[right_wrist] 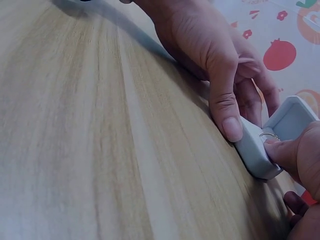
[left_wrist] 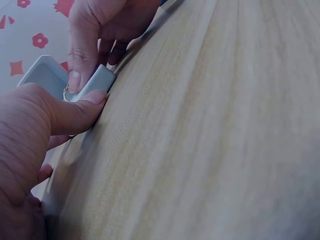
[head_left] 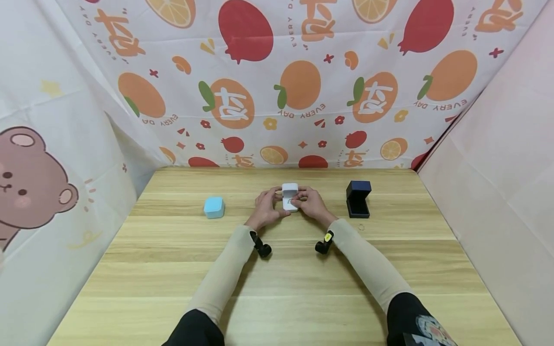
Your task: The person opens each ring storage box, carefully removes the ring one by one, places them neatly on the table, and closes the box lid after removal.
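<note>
A small white ring box [head_left: 290,197] stands on the table with its lid raised. A thin gold-coloured ring [right_wrist: 270,135] sits in its base. My left hand [head_left: 265,210] grips the box, with the thumb along its near side and fingers around the left and back. My right hand [head_left: 312,203] is at the box's right side. Its thumb reaches inside and presses on the ring, while its other fingers curl beside the box, partly hidden. In the left wrist view, the right thumb covers part of the ring [left_wrist: 65,92].
A light-blue box [head_left: 214,207] stands shut on the left of the wooden table [head_left: 277,307]. To the right is a dark navy ring box [head_left: 358,199], its lid up, with a thin ring [head_left: 361,227] lying in front. A printed cloth [head_left: 277,81] hangs behind the table.
</note>
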The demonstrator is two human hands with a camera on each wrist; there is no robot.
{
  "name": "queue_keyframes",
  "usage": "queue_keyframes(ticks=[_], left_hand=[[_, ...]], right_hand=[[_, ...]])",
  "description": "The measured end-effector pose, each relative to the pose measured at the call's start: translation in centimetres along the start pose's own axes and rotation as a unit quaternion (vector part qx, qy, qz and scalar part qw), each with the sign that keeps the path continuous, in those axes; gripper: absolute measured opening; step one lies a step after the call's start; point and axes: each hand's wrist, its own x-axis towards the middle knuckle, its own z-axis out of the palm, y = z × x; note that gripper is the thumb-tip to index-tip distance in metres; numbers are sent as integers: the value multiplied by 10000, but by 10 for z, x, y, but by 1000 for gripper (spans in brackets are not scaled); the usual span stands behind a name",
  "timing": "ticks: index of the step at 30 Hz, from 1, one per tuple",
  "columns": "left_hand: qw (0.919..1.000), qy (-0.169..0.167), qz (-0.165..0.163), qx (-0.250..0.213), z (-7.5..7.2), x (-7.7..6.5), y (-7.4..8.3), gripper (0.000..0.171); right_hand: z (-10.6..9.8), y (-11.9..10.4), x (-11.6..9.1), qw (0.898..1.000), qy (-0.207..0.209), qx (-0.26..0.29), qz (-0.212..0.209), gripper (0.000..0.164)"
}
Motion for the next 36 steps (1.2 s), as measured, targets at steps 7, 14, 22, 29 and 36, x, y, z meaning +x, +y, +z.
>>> queue_keyframes(ticks=[7,14,22,29,36], left_hand=[[10000,3,18,-43,0,-1,1,88],[10000,-1,0,-14,0,-1,1,88],[9999,-8,-52,-125,-2,0,2,88],[9999,-75,-52,-144,-2,-1,1,88],[9998,-58,-86,-196,-1,-2,1,89]], right_hand=[[0,-2,-1,9999,87,-77,24,11],[-3,-3,0,10000,-12,-4,70,16],[-2,-2,3,10000,36,56,-4,16],[-3,-4,1,9995,-119,139,254,16],[-4,-5,2,9990,-152,167,393,17]])
